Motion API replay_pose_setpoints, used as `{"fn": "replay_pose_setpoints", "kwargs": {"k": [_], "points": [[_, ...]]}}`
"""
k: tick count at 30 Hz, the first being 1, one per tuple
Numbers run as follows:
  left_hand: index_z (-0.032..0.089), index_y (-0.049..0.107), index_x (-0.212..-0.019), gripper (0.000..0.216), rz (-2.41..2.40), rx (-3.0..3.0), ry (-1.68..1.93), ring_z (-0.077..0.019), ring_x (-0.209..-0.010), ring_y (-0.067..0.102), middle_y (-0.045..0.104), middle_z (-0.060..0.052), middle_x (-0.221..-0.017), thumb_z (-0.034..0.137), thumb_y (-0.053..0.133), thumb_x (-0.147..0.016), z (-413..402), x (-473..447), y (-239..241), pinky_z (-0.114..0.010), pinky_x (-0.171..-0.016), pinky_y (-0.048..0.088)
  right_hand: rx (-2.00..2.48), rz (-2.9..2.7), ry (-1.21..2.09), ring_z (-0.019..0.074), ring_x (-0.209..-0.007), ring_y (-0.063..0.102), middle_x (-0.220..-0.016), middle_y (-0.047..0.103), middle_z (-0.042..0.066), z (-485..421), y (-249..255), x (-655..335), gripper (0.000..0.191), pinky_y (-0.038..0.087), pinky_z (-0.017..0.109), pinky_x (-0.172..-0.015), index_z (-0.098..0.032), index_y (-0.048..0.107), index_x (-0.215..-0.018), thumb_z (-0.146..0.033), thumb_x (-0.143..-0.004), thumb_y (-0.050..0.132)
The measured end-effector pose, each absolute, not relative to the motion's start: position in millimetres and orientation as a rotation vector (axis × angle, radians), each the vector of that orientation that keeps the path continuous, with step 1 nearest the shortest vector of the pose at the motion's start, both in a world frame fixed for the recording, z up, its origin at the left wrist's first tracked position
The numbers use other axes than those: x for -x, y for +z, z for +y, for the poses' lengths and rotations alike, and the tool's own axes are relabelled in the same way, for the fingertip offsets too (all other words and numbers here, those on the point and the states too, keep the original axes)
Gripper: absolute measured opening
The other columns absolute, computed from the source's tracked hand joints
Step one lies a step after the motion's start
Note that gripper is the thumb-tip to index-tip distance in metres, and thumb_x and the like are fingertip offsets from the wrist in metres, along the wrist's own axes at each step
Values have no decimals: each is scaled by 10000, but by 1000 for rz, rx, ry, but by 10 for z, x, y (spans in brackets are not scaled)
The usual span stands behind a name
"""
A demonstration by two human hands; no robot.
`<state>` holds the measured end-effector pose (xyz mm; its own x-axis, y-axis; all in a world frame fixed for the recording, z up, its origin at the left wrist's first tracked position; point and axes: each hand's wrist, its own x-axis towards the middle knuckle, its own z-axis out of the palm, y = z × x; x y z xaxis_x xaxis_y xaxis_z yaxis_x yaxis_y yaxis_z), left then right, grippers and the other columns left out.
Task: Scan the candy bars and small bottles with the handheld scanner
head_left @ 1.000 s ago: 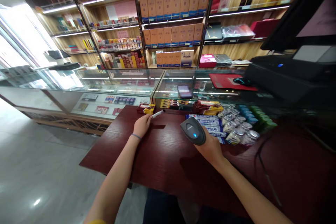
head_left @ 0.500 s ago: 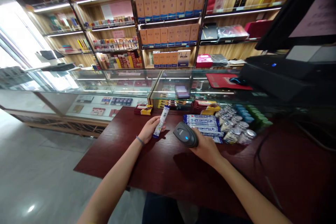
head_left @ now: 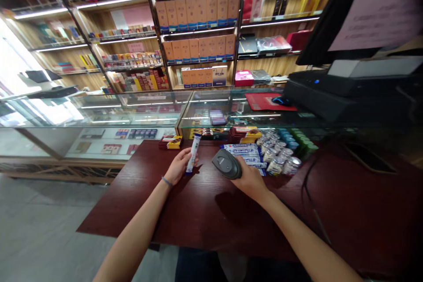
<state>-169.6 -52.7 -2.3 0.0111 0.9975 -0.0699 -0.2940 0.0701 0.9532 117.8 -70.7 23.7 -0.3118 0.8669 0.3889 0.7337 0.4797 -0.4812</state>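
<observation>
Head view — left grip (head_left: 179, 166) pinching wrapped stick (head_left: 194, 153), right grip (head_left: 251, 180) near it clamping scanner (head_left: 227, 164) — stick's risking a slip if pinch loosens.

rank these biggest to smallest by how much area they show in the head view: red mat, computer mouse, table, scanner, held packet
1. Table
2. Scanner and red mat: too alike to rank, and the scanner is nearer the camera
3. Held packet
4. Computer mouse
</observation>
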Motion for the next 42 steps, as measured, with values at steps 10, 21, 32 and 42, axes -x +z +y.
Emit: {"fn": "replay_pose_setpoints", "kwargs": {"k": [10,21,32,42], "points": [[205,653,-1134,347,1405,-1780,1205,-220,-1062,640,687,-73,-1160,372,639,-830,-351,1383,141,-379,-977,486,1445,-1740,163,265,-688,692,-752,717,6,-584,468,-1560,420,412,282,-561,-278,534,-1107,-358,-719,672],[234,679,-1100,265,1444,-2465,881,-236,-1019,613,661,-82,-1064,182,570,-864,-212,311,162,-363,-927,483,1355,-1439,196,282,-910,690,-912,721,76,-488,653,-1920,393,524,350,-708,-245,542,-1098,-415,-760,653],[230,684,-1096,251,1431,-2643,826,-269,-1041,562,653,-105,-1062,197,543,-892,-98,-35,1,-415,-934,452,1368,-1440,192,266,-862,691,-888,708,70,-504,680,-1942,370,522,329,-687,-248,516,-1084,-417,-780,643],[224,689,-1117,264,1410,-2599,876,-261,-1055,565,645,-113,-1093,205,552,-892,-88,-14,-19,-422,-956,454,1316,-1411,244,272,-922,691,-953,715,85,-489,656,-1908,332,533,355,-766,-242,530,-1025,-404,-762,653]]}}
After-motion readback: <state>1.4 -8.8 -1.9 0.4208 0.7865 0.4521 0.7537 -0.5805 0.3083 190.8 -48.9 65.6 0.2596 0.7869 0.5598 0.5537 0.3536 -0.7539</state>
